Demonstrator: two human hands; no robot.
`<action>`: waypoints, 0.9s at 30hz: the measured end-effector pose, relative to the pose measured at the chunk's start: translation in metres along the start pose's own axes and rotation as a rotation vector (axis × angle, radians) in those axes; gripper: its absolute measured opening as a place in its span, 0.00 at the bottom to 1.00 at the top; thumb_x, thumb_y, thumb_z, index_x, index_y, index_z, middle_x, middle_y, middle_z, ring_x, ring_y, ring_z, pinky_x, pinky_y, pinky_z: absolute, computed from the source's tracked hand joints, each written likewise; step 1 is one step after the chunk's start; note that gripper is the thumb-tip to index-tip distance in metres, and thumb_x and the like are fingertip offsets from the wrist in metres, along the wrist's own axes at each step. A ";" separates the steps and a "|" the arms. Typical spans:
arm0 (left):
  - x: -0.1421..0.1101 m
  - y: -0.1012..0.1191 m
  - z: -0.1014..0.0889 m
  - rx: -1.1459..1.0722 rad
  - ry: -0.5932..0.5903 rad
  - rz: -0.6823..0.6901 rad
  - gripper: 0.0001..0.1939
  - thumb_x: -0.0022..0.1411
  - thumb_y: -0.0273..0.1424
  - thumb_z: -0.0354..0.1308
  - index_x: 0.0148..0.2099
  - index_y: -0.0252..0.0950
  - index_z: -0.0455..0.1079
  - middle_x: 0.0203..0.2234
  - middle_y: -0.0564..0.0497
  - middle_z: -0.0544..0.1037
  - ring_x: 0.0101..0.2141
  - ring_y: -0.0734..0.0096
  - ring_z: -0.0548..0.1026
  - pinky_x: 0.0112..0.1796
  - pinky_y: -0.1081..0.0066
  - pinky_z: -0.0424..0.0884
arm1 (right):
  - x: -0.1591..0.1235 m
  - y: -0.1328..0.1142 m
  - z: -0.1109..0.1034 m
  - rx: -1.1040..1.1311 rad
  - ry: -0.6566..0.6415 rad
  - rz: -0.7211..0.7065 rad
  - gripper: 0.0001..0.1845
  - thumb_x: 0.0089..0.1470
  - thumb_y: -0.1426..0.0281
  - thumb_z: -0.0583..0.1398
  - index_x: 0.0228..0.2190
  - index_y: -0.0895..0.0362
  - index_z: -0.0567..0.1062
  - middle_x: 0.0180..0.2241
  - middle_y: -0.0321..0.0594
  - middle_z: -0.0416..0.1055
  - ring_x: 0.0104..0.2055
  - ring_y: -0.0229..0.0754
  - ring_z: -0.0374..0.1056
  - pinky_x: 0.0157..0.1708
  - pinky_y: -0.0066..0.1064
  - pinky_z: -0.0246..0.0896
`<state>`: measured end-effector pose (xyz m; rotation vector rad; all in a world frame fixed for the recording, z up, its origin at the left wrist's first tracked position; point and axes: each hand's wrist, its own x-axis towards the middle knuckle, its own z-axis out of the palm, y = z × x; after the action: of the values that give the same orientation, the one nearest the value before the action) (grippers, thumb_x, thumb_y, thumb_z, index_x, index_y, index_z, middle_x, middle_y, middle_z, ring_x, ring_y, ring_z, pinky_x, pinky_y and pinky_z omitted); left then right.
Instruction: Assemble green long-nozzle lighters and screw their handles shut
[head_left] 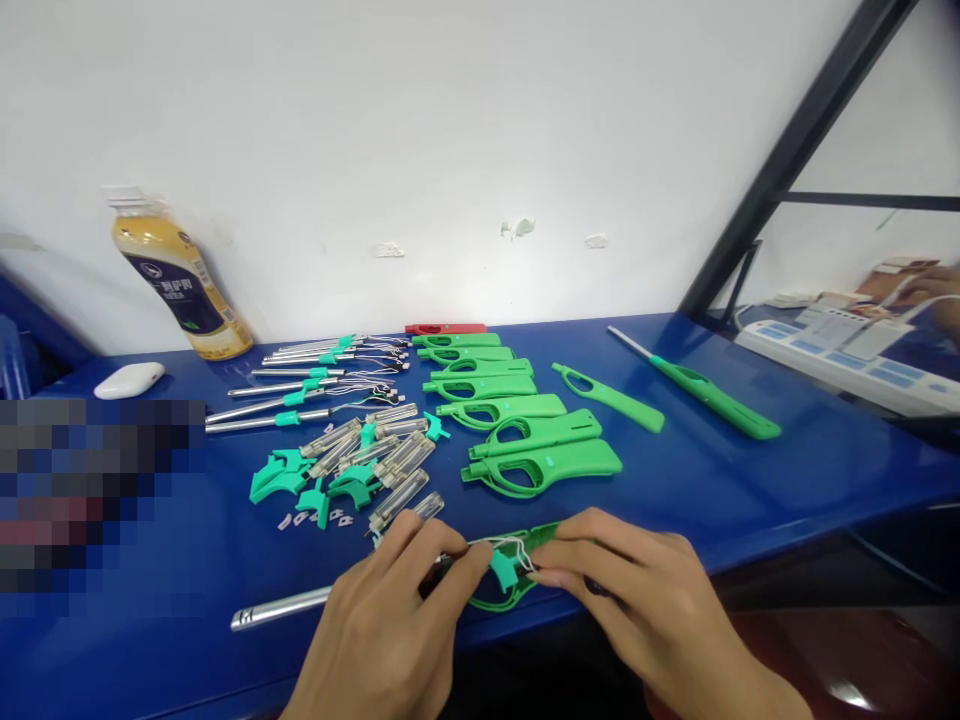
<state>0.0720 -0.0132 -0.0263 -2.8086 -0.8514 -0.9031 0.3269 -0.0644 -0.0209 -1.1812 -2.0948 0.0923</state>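
Note:
Both my hands work on one green lighter shell (517,570) lying at the near edge of the blue table (750,480). My left hand (390,620) pinches the shell where a metal tube (281,606) sticks out to the left. My right hand (645,600) presses its fingers on the shell's right part, beside a teal trigger piece (504,570) and thin white wires. Both hands' fingers are closed on the assembly.
A row of green shells (517,425), metal tubes with teal collars (300,385), clear fuel cells (390,460) and teal triggers (277,475) lie behind. An assembled green lighter (705,392), a drink bottle (180,280), a white mouse-like object (129,379) and a power strip (847,365) are further off.

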 end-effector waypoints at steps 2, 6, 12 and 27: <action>-0.001 0.000 0.001 0.001 0.009 0.001 0.23 0.69 0.14 0.53 0.61 0.35 0.72 0.40 0.47 0.77 0.38 0.65 0.72 0.35 0.67 0.77 | 0.001 -0.001 0.002 0.002 0.021 0.004 0.06 0.71 0.73 0.61 0.45 0.51 0.77 0.39 0.34 0.80 0.35 0.34 0.78 0.34 0.24 0.67; -0.002 0.000 0.001 0.022 0.009 0.010 0.24 0.68 0.13 0.53 0.61 0.35 0.73 0.43 0.46 0.77 0.40 0.63 0.71 0.35 0.66 0.78 | 0.003 -0.001 0.003 0.004 0.042 0.025 0.05 0.71 0.73 0.61 0.44 0.51 0.77 0.38 0.34 0.79 0.34 0.34 0.78 0.33 0.24 0.67; -0.002 0.000 -0.001 0.028 0.008 0.010 0.23 0.69 0.15 0.56 0.61 0.36 0.74 0.42 0.46 0.77 0.40 0.64 0.71 0.35 0.68 0.78 | 0.004 -0.002 0.003 0.016 0.070 0.036 0.04 0.71 0.72 0.61 0.43 0.52 0.77 0.38 0.34 0.79 0.34 0.33 0.78 0.34 0.22 0.68; 0.000 -0.001 -0.001 0.004 0.006 0.001 0.21 0.69 0.14 0.56 0.60 0.33 0.73 0.38 0.49 0.75 0.37 0.66 0.69 0.35 0.67 0.77 | 0.000 -0.001 0.007 0.054 0.079 0.021 0.04 0.70 0.72 0.63 0.43 0.52 0.79 0.38 0.34 0.78 0.36 0.33 0.76 0.37 0.24 0.67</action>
<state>0.0709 -0.0123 -0.0260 -2.8011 -0.8502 -0.9074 0.3218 -0.0625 -0.0260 -1.1565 -1.9989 0.1102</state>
